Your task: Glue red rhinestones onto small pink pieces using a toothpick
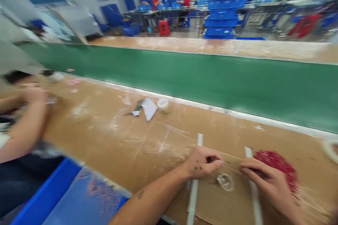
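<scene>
Left hand (204, 161) and right hand (260, 172) face each other over the cardboard sheet (224, 204), apart, thumbs and fingers curled in. Grip state: both look like near-pinches, but can't tell whether either has something; anything thread-fine would be lost at this blur. Small clear ring-like item (225, 182) lies on the cardboard between the hands, below the fingertips, nothing visibly pinning it. Main risk, I'd say: it's light and round, so a knuckle brush or a snag could send it skidding or rolling off the sheet. Being see-through, it'd be easy to lose on the shiny counter (105, 140). Second: left white strip (193, 200) and right white strip (255, 200) run along the sheet's sides, and both arms cross over them. A dragging wrist might peel or shift one if it's only lightly stuck; can't tell how they're fixed. Then the sheet could creep. Third: red pile (276, 167) sits just beside the right hand, looks like loose small pieces. An outward swing of that wrist could scatter it onto the cardboard and mix things up. Lower concern: lidded jar (163, 104) and white folded piece (149, 109) are up the counter, well clear of both hands. Neighbour's arm (29, 123) is far left, unlikely to bump anything here.
</scene>
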Demonstrator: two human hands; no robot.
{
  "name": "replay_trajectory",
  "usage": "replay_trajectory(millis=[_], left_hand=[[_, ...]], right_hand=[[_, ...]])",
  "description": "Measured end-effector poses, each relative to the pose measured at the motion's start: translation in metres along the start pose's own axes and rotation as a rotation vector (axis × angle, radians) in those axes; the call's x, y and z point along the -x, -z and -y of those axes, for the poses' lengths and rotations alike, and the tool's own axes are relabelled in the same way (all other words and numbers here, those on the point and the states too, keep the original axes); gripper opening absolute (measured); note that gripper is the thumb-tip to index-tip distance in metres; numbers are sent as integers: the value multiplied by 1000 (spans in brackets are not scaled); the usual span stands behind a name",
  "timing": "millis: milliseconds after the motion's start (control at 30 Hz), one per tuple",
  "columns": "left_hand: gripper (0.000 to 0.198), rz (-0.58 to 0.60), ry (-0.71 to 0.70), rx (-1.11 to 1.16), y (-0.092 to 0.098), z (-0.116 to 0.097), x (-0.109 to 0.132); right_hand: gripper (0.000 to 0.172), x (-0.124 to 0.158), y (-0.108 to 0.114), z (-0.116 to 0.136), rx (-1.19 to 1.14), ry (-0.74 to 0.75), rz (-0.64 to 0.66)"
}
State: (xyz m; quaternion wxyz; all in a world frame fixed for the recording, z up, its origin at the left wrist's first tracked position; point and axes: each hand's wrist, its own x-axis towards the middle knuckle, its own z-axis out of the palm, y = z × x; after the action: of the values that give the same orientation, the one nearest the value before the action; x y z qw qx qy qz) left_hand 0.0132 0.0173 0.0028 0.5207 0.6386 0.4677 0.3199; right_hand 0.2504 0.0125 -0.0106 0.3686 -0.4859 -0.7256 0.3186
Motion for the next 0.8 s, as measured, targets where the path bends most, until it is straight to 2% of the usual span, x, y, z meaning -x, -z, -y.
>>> replay_trajectory(millis=[67,133,267,467,567,667,800], left_hand=[[24,3,-52,44,3,0,3],[26,10,-91,78,6,4,3],[26,-4,-165,-7,9,8,3],[23,-42,-211,-51,9,2,5],[23,-57,-238,-55,8,4,6],[23,-54,-256,-55,7,6,6],[23,-33,-257,-69,8,5,7]], right_hand=[[29,-1,1,13,-291,-154,51],[25,0,-3,17,-622,-260,13],[30,9,-11,16,-691,-299,-26],[12,16,-9,19,-831,-223,-30],[10,14,-13,18,-900,-312,-21],[14,11,-20,15,-890,-380,-147],[26,7,-26,12,-854,-324,-279]])
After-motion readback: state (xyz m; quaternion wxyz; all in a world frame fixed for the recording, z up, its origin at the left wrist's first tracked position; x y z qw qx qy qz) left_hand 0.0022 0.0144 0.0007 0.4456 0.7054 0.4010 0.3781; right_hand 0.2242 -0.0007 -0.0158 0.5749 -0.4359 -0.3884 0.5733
